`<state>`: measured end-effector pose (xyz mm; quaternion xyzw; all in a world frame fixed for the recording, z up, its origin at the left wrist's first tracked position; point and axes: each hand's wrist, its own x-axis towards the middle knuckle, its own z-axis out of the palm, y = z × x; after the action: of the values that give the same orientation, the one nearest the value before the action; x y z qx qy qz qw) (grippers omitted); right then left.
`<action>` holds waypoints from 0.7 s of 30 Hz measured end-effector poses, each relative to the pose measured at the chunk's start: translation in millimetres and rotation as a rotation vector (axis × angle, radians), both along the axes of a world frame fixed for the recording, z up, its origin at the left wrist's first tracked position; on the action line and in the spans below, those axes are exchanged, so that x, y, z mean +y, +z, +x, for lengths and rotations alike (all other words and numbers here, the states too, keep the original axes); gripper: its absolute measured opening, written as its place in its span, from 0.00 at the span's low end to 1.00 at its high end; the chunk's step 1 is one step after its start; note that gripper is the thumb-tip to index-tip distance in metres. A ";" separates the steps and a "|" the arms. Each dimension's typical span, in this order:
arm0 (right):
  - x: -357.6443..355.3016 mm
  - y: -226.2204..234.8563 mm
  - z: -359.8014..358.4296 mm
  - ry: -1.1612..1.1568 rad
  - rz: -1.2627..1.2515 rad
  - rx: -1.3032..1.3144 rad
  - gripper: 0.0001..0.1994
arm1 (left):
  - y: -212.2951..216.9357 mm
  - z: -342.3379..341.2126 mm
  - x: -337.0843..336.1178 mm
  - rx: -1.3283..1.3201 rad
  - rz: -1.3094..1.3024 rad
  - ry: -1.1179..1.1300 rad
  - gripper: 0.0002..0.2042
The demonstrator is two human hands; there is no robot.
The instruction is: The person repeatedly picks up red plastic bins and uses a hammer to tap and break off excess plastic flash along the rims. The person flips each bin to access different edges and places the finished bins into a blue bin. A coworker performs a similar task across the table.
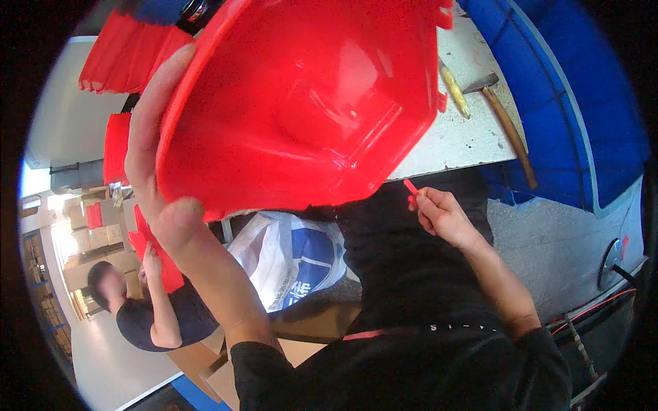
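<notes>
Left hand [161, 171]: clasps the rim of the big glossy red plastic shell [301, 96], held up over the grey worktop [466, 137].
Right hand [442, 216]: below the shell, fingertips pinching a small red plastic clip [411, 188].
Risk: a one-handed rim hold may let the shell tip; the clip could slip from the pinch.

One large red plastic shell [301, 103] is present, near and upper centre. One small red plastic strip [411, 188] is present, right of centre. Two bare hands belong to the person: one left hand [161, 164] and one right hand [442, 216]. Two hammers lie on the far right of one grey worktop [459, 140]: one with a pale handle [455, 90], one with a brown handle [507, 123]. One white-and-blue plastic bag [291, 257] is at centre. One co-worker [147, 308] is at the near left. One blue curved panel [569, 103] is at the far right.
</notes>
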<state>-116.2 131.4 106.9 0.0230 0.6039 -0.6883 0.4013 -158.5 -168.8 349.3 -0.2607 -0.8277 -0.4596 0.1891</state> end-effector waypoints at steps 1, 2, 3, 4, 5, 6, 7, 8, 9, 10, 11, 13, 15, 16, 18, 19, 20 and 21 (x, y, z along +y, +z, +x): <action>-1.1 2.6 -3.1 -0.006 -0.040 -0.005 0.13 | 0.0 -1.8 0.7 -0.005 0.019 -0.003 0.38; -5.0 4.4 -5.5 -0.060 -0.110 -0.008 0.14 | -0.8 -2.5 -0.8 -0.009 0.038 0.001 0.37; -5.1 6.6 -7.7 -0.095 -0.061 -0.062 0.14 | -2.1 -1.9 -4.2 -0.008 0.048 0.007 0.36; -6.6 7.6 -9.0 -0.111 -0.069 -0.103 0.14 | -3.9 -0.6 -8.5 -0.004 0.056 0.017 0.36; -6.1 8.4 -9.7 -0.120 -0.077 -0.157 0.13 | -6.8 0.2 -12.8 -0.002 0.067 0.023 0.35; -6.7 7.8 -9.1 -0.189 -0.099 -0.253 0.13 | -9.9 2.0 -16.7 0.001 0.074 0.034 0.34; -6.2 6.9 -8.1 -0.177 -0.118 -0.246 0.13 | -13.5 2.5 -20.0 0.004 0.081 0.042 0.34; -6.3 5.2 -6.8 -0.172 -0.117 -0.267 0.12 | -16.7 3.9 -22.3 0.004 0.090 0.041 0.33; -6.9 3.1 -5.8 -0.198 -0.065 -0.308 0.12 | -19.9 3.8 -24.2 0.007 0.100 0.042 0.32; -7.9 1.0 -4.6 -0.152 -0.114 -0.282 0.12 | -22.3 4.9 -25.1 0.007 0.112 0.044 0.32; -10.2 -0.9 -3.3 -0.131 -0.116 -0.283 0.12 | -24.0 5.2 -25.9 0.007 0.122 0.044 0.31; -15.9 -3.2 -1.3 -0.124 -0.097 -0.267 0.12 | -25.7 6.2 -26.6 0.004 0.141 0.049 0.30; -21.4 -3.8 -0.2 -0.137 -0.086 -0.226 0.12 | -26.7 7.4 -26.2 -0.003 0.155 0.066 0.29; -23.4 -3.7 0.2 -0.149 -0.052 -0.239 0.12 | -27.4 7.8 -25.7 0.000 0.161 0.071 0.28; -26.3 -3.7 0.7 -0.170 -0.017 -0.251 0.12 | -29.4 9.3 -24.1 0.005 0.179 0.077 0.27; -27.0 -3.9 1.0 -0.134 -0.027 -0.229 0.12 | -30.5 9.6 -23.6 0.009 0.184 0.078 0.26; -28.0 -4.7 1.3 -0.126 0.004 -0.220 0.12 | -32.1 10.4 -23.0 0.011 0.192 0.085 0.26; -28.6 -5.7 1.9 -0.111 0.031 -0.230 0.12 | -33.5 10.4 -23.7 0.013 0.197 0.084 0.25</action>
<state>-114.3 102.8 101.2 0.1414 0.5624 -0.6929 0.4285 -148.1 -192.6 315.9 -0.2087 -0.7874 -0.5289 0.2383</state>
